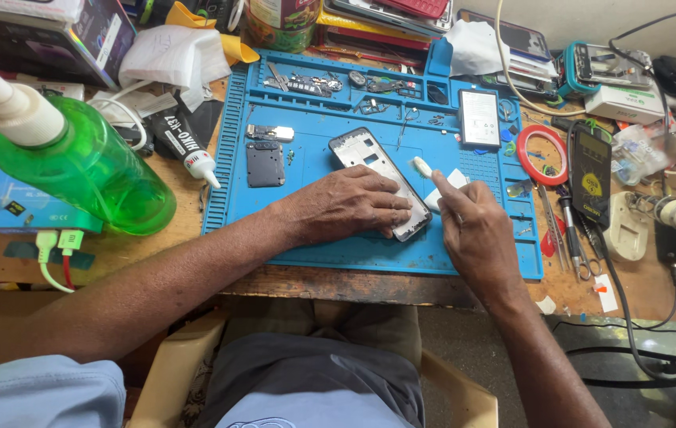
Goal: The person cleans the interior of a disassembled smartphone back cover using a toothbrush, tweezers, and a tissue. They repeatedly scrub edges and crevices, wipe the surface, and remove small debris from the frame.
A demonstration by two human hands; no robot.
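Phone frame, dark and rectangular with its back opened up (381, 181), lies on the blue silicone repair mat (314, 238) that covers the middle of the wooden tabletop (195, 226). From the head camera its long axis runs on a slant, from the upper left, away from the person, down to the lower right, toward them.

The left hand (346, 208) lies flat over the lower half of the frame, fingers spread along it and pressing it to the mat; that grip is a hold-down, not a closed fist. The right hand (476, 234) sits just to the right of the frame's lower end, fingers pinched together on a small white-tipped stick tool (423, 167), whose tip points up and left toward the frame's right edge. So the frame lies to the left of the right hand, with the tool nearly touching its long side (I cannot tell whether the tip really makes contact).

Round about: a green pump bottle of liquid (76, 158) stands at the left, a dark tube of glue (187, 143) lies beside the mat, a flat grey phone battery (479, 117) rests on the mat's upper right, and a red ring of tape (542, 154) lies beyond it.
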